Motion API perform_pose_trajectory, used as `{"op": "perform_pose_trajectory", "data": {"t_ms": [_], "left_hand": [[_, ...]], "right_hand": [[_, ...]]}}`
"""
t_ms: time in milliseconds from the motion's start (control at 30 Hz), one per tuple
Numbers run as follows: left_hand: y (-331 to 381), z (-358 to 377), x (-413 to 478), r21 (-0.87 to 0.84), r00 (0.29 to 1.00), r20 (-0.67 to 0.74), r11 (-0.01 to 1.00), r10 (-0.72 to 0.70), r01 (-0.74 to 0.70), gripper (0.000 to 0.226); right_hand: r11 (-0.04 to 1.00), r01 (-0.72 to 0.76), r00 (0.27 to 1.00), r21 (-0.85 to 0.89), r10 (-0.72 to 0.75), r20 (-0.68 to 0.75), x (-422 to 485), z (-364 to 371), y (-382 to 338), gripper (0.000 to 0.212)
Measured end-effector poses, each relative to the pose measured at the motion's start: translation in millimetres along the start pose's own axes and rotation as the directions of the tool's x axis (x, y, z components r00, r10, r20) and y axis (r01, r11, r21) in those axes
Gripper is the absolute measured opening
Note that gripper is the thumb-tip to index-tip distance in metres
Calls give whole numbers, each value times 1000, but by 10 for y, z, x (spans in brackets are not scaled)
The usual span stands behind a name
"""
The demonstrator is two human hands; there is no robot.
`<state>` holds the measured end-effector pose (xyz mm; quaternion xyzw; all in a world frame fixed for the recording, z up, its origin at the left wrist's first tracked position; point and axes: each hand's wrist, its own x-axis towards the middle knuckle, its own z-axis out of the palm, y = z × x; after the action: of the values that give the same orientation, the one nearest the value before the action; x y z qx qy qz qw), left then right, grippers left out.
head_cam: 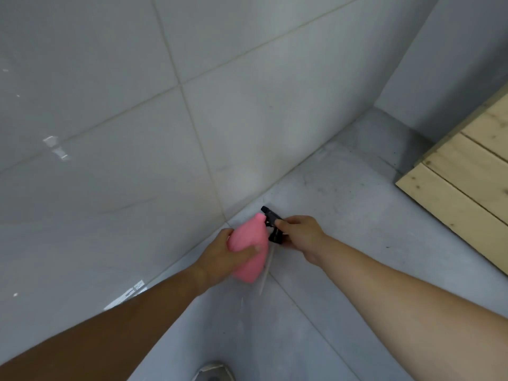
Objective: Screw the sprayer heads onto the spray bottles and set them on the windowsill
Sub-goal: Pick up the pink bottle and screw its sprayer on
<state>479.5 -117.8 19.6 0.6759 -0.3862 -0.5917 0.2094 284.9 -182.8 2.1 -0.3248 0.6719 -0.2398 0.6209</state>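
No label shows on the pink bottle (248,247), lower centre; my left hand (220,257) wraps it. My right hand (299,236) fingers pinch the black sprayer head (272,218), partly hidden, its thin tube blurred.

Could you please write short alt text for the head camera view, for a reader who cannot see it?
A person's left hand grips a pink spray bottle while the right hand holds a black sprayer head beside its top, over a grey tiled floor by a tiled wall. Pale wooden boards lie at right.
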Motion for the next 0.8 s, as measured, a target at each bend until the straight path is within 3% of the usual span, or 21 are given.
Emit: {"op": "perform_pose_trajectory", "data": {"t_ms": [167,333,400,467,600,800], "left_hand": [[637,90,-442,87,985,102,985,139,-148,58],[1390,149,-1080,192,931,198,919,307,-344,84],[1663,186,-1377,245,902,242,877,357,-413,71],[1891,236,-1670,296,880,265,835,394,-463,64],[2216,347,-2190,344,846,297,777,443,-528,72],[2290,544,-2772,294,820,346,777,456,-557,71]], "right_hand": [[985,120,993,126,-117,-27,-712,-511,-508,18],[933,297,955,205,-285,-86,-1670,-1078,-1042,10],[902,374,927,217,-357,-111,-2067,-1315,-1223,12],[869,445,895,216,-430,-118,-2490,-1547,-1374,10],[789,566,824,239,-534,-189,-3289,-1945,-1591,12],[585,758,649,288,-631,-426,-4153,-2414,-1633,9]]}}
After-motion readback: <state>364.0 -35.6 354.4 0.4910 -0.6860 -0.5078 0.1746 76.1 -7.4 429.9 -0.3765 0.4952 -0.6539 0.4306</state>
